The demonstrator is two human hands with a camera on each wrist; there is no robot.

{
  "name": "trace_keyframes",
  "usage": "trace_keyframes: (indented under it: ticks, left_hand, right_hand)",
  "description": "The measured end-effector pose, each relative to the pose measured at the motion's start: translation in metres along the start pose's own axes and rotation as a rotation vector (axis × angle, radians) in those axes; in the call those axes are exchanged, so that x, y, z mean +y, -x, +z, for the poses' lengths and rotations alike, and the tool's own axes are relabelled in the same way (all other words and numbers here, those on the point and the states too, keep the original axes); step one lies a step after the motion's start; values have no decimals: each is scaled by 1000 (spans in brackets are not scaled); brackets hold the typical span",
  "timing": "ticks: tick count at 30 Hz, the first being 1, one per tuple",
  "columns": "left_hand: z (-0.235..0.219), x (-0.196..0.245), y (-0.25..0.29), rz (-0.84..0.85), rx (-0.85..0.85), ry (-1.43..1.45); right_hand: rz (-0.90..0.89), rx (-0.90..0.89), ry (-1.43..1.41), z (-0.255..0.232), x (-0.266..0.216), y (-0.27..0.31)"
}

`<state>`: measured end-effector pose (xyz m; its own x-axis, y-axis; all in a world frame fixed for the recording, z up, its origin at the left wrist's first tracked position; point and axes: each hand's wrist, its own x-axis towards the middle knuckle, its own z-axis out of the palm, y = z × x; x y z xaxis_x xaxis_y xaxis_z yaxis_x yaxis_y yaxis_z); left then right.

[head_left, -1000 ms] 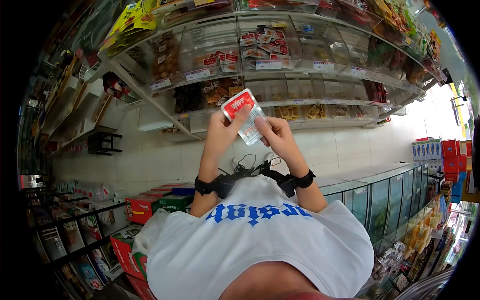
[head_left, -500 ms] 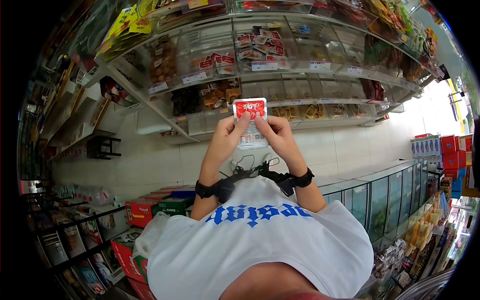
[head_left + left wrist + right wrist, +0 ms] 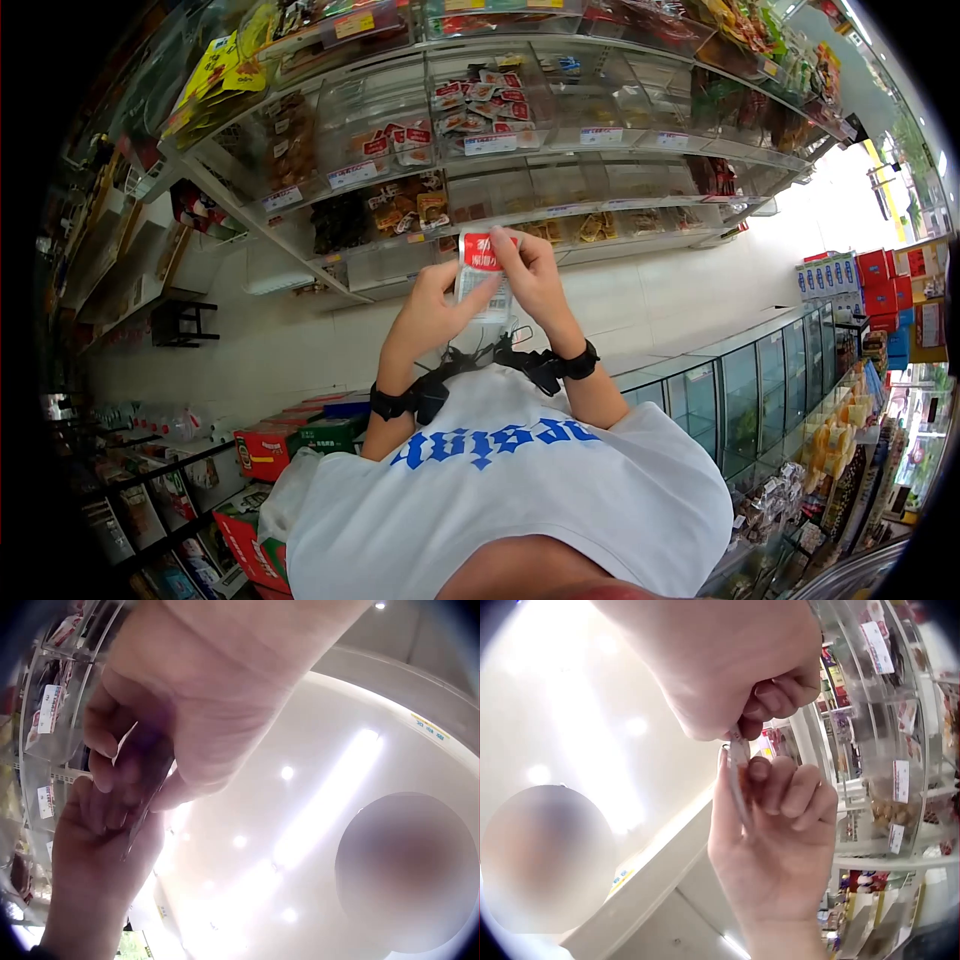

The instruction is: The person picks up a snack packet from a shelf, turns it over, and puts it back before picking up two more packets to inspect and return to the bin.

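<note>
A small flat snack packet (image 3: 478, 257), red at the top and silvery white below with printed text, is held upright in front of the chest. My left hand (image 3: 425, 317) grips its left side, the thumb lying across the lower half. With the thumb near the top right corner, my right hand (image 3: 538, 288) pinches the packet. Seen from the left wrist, the packet (image 3: 150, 787) is nearly edge-on between both hands. In the right wrist view, the left hand's curled fingers (image 3: 802, 791) lie behind the packet (image 3: 737, 780).
Ahead stands a shelf rack (image 3: 350, 176) with clear bins; one bin holds similar red and white packets (image 3: 485, 100). Glass cases (image 3: 740, 400) run along the right side. Red and green cartons (image 3: 265, 455) are stacked at the left, and a black stool (image 3: 183, 322) stands farther off.
The packet went from tilted to upright, then lower. My right hand has shifted up to its top right corner, and the left thumb has slid down. The head view has turned slightly.
</note>
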<state>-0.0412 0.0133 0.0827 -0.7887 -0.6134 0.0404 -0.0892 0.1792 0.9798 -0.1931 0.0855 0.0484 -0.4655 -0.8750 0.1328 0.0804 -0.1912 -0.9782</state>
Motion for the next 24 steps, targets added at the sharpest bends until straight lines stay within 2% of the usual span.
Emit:
trace_keyframes:
  ticks: [1, 4, 5, 8, 9, 12, 15, 18, 19, 21, 22, 23, 24]
  left_hand:
    - [2, -5, 1, 42, -4, 13]
    - [-2, 0, 3, -43, -220, -146]
    - [0, 2, 3, -67, -241, -138]
    - [0, -4, 4, 91, -192, -116]
    - [0, -8, 4, 46, -180, -122]
    - [-2, -22, 1, 87, -132, -177]
    - [-7, -15, -1, 10, 46, -273]
    - [-10, 2, -5, 86, 238, -406]
    - [-13, 3, -4, -29, 136, -560]
    - [0, 0, -5, 154, 89, -482]
    - [6, 0, -4, 245, 68, -443]
    - [6, 3, -3, 176, -1, -481]
    - [3, 2, -4, 211, 1, -421]
  right_hand:
    - [-69, 24, 1, 0, 3, -3]
    - [48, -175, 91, -13, -10, -6]
    - [-11, -149, 88, -8, -15, -4]
    - [-102, -132, 250, -10, -9, -3]
    - [-158, -83, 277, -7, -10, -3]
    - [-184, -2, 343, -7, 1, -4]
    - [-255, 173, 448, -3, 4, -10]
    - [-106, 5, 627, -13, -7, -2]
    - [-87, -54, 541, -11, -5, -2]
    - [-43, -172, 366, -6, 1, 0]
    - [-6, -148, 324, -5, 2, 1]
    - [30, -126, 281, -5, 3, -1]
    - [65, -105, 237, -5, 5, -3]
